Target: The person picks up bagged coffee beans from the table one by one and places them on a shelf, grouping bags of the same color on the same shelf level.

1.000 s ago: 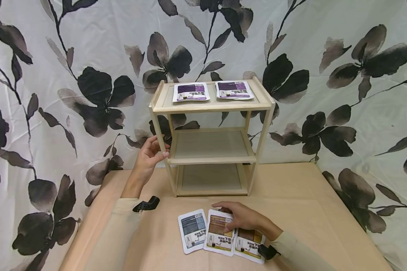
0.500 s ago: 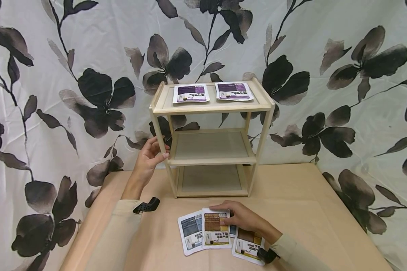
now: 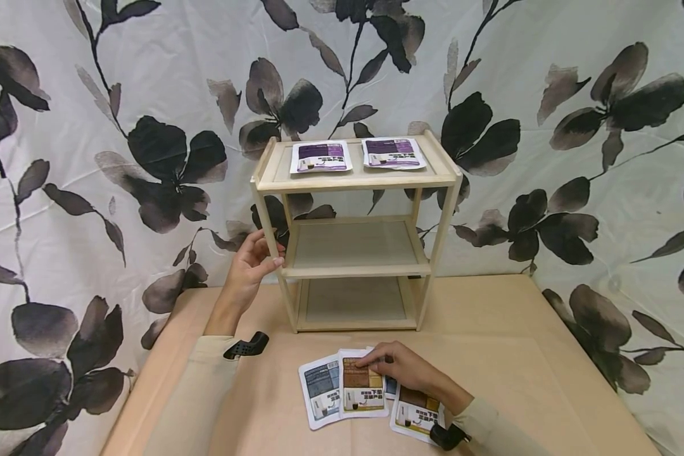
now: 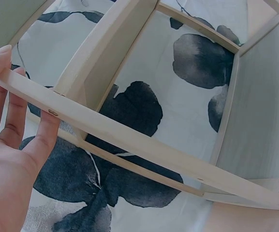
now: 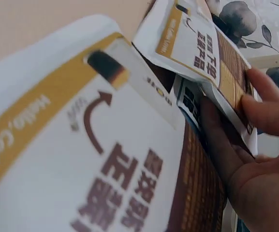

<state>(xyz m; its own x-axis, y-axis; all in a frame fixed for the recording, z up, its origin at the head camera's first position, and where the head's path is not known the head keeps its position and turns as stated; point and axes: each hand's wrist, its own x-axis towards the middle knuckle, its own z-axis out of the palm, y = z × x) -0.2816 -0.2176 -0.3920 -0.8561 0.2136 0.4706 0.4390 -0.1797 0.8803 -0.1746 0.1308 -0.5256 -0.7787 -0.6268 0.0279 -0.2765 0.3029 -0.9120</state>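
Brown packet shifted left under right hand, shelf near

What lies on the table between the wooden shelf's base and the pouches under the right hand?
Nothing: in the head view only bare table separates the wooden shelf from the brown pouch the right hand pinches.

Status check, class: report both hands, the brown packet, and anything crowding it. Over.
Left hand grips the wooden rack post. Right hand pinches the brown packet. It overlaps the blue packet; second brown packet alongside.
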